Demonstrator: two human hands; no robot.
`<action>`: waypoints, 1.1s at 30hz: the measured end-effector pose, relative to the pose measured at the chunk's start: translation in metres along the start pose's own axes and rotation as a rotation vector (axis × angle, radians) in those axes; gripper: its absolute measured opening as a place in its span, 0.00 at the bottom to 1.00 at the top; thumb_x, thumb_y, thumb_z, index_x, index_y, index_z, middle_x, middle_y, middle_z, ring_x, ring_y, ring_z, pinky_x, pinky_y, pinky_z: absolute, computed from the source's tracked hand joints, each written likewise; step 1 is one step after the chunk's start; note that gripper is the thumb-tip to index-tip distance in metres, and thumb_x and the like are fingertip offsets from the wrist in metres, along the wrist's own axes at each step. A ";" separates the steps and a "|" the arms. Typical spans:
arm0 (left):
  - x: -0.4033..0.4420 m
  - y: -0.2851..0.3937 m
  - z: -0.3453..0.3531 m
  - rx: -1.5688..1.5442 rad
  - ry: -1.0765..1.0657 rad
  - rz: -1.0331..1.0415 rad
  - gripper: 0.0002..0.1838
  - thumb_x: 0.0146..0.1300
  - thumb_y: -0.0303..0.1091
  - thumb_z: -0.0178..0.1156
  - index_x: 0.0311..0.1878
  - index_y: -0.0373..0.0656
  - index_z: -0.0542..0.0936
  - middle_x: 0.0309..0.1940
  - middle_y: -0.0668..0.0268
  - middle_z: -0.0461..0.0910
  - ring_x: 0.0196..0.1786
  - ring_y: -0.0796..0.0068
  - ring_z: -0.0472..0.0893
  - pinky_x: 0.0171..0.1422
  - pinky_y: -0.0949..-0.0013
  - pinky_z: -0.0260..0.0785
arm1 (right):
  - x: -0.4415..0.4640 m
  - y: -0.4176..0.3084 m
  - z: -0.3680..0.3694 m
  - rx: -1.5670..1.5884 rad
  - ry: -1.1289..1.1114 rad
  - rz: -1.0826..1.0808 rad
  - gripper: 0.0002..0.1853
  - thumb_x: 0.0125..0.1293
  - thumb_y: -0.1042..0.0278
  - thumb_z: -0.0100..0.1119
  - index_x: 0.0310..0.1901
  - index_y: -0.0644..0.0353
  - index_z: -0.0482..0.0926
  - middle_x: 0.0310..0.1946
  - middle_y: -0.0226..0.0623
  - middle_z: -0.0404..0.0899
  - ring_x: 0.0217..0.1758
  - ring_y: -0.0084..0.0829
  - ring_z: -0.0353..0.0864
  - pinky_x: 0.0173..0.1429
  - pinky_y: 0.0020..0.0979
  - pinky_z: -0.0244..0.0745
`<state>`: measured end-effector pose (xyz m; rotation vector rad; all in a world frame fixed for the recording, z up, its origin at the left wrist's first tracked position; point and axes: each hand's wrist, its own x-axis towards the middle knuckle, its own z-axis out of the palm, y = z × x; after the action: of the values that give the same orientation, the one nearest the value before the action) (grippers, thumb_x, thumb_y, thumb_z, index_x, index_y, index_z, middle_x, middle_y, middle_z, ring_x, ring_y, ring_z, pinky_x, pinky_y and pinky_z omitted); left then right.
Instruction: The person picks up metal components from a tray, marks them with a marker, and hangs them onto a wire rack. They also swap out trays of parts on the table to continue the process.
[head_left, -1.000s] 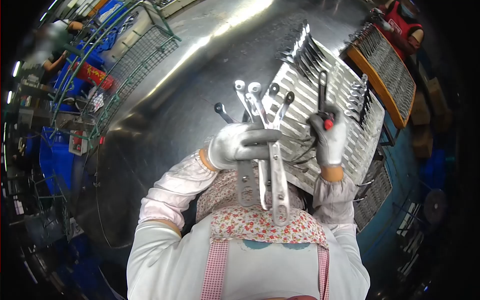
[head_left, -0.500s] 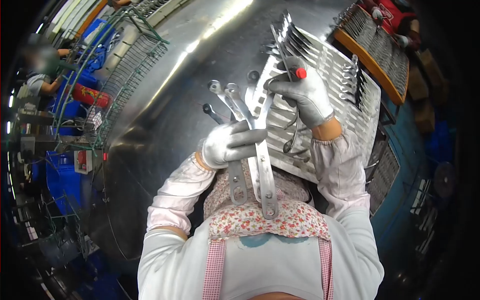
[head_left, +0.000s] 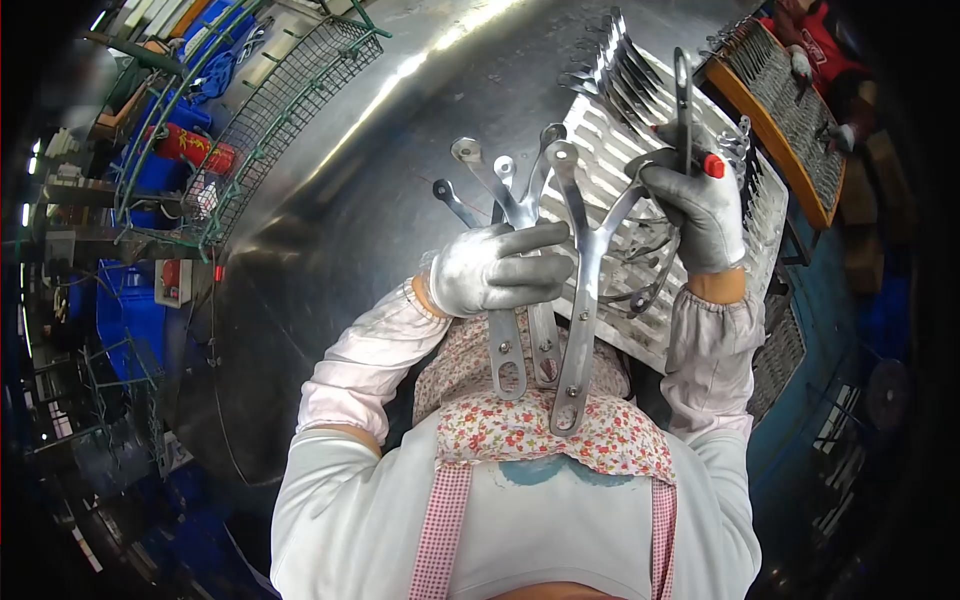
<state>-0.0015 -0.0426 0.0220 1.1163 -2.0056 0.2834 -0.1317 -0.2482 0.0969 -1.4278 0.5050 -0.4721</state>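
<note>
Leaning over the metal table (head_left: 330, 240) and slotted board (head_left: 598, 143), we are curling our left hand (head_left: 500, 270) around forked metal pieces (head_left: 520, 212) and apparently pinching the outer fork (head_left: 590, 262) by one prong with our right hand (head_left: 708, 222), seemingly separating it; clearing it is calling for a steady left grip.

A: "Logging what mid-frame?"

B: "Logging the table (head_left: 330, 190), with the tray (head_left: 640, 340) right of it. Marking forked parts (head_left: 583, 270) at the left hand (head_left: 500, 268), before the torso; marking an upright part (head_left: 684, 110) in the right hand (head_left: 700, 205), over the tray."

A: "Finding what on the tray?"

B: "Finding a far row (head_left: 620, 75) at its far end, a side row (head_left: 745, 150) along its right."

A: "Tagging what further out?"

B: "Tagging the rack (head_left: 765, 133) far right, a person (head_left: 825, 50) beyond it; tagging the wire basket (head_left: 285, 115) far left, the bin (head_left: 133, 325) nearer."
</note>
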 end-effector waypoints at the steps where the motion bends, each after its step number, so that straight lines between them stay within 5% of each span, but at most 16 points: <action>1: 0.000 0.000 0.002 -0.014 -0.011 0.000 0.17 0.40 0.27 0.65 0.39 0.44 0.81 0.46 0.63 0.78 0.48 0.54 0.80 0.36 0.61 0.79 | 0.000 0.002 0.001 0.001 -0.010 0.009 0.21 0.51 0.80 0.65 0.48 0.67 0.71 0.30 0.39 0.84 0.20 0.14 0.72 0.21 0.15 0.56; 2: 0.001 -0.001 0.003 -0.027 -0.024 0.001 0.17 0.40 0.28 0.65 0.39 0.44 0.81 0.46 0.63 0.78 0.47 0.55 0.81 0.36 0.61 0.79 | 0.001 0.005 0.003 -0.013 -0.024 0.039 0.26 0.51 0.81 0.63 0.54 0.70 0.69 0.31 0.40 0.83 0.20 0.14 0.69 0.22 0.14 0.56; 9: -0.004 -0.002 0.008 -0.133 -0.037 -0.044 0.24 0.37 0.30 0.64 0.44 0.46 0.77 0.54 0.53 0.76 0.41 0.58 0.81 0.37 0.62 0.76 | 0.005 0.022 0.013 0.015 -0.001 0.005 0.23 0.51 0.76 0.69 0.49 0.67 0.71 0.30 0.37 0.83 0.19 0.13 0.68 0.21 0.18 0.57; 14: -0.016 -0.002 0.016 -0.130 0.021 -0.049 0.23 0.34 0.30 0.65 0.41 0.45 0.78 0.54 0.52 0.76 0.40 0.57 0.80 0.36 0.62 0.76 | -0.004 -0.004 -0.007 -0.446 -0.013 0.049 0.23 0.54 0.66 0.73 0.47 0.66 0.75 0.27 0.32 0.80 0.24 0.21 0.78 0.27 0.19 0.70; 17: -0.020 0.000 0.008 -0.095 0.003 -0.082 0.23 0.35 0.30 0.66 0.41 0.45 0.78 0.54 0.53 0.77 0.41 0.57 0.81 0.37 0.63 0.76 | -0.024 -0.008 -0.021 -0.358 0.003 0.061 0.15 0.58 0.72 0.67 0.45 0.66 0.76 0.31 0.37 0.83 0.31 0.24 0.85 0.33 0.23 0.78; 19: -0.021 0.000 0.005 -0.057 0.009 -0.094 0.22 0.35 0.30 0.66 0.41 0.45 0.79 0.54 0.54 0.77 0.41 0.58 0.81 0.37 0.63 0.77 | -0.039 0.018 -0.041 -0.554 -0.088 -0.315 0.10 0.58 0.79 0.63 0.41 0.66 0.75 0.40 0.47 0.84 0.32 0.29 0.86 0.34 0.29 0.82; 23: -0.017 -0.001 -0.001 0.020 0.037 -0.102 0.21 0.37 0.30 0.65 0.42 0.45 0.80 0.53 0.56 0.78 0.43 0.59 0.82 0.37 0.64 0.77 | -0.060 0.025 -0.038 -0.650 -0.348 -0.974 0.13 0.53 0.82 0.62 0.41 0.62 0.73 0.38 0.51 0.83 0.41 0.48 0.86 0.42 0.38 0.84; 26: -0.019 0.000 -0.003 0.021 0.051 -0.145 0.21 0.39 0.31 0.65 0.42 0.45 0.80 0.52 0.56 0.78 0.44 0.58 0.82 0.37 0.64 0.77 | -0.081 0.017 -0.035 -0.887 -0.419 -0.909 0.19 0.51 0.82 0.62 0.45 0.55 0.72 0.43 0.47 0.82 0.50 0.50 0.82 0.47 0.41 0.84; 33: -0.032 0.005 -0.007 0.121 0.086 -0.174 0.17 0.42 0.32 0.66 0.40 0.43 0.78 0.49 0.56 0.78 0.36 0.62 0.81 0.30 0.65 0.74 | -0.090 0.035 -0.036 -0.791 -0.577 -0.919 0.22 0.52 0.83 0.60 0.49 0.53 0.69 0.50 0.55 0.77 0.54 0.54 0.78 0.49 0.43 0.83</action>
<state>0.0078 -0.0165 0.0034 1.3236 -1.8220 0.3599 -0.2250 -0.2214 0.0632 -2.4411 -0.5489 -0.5620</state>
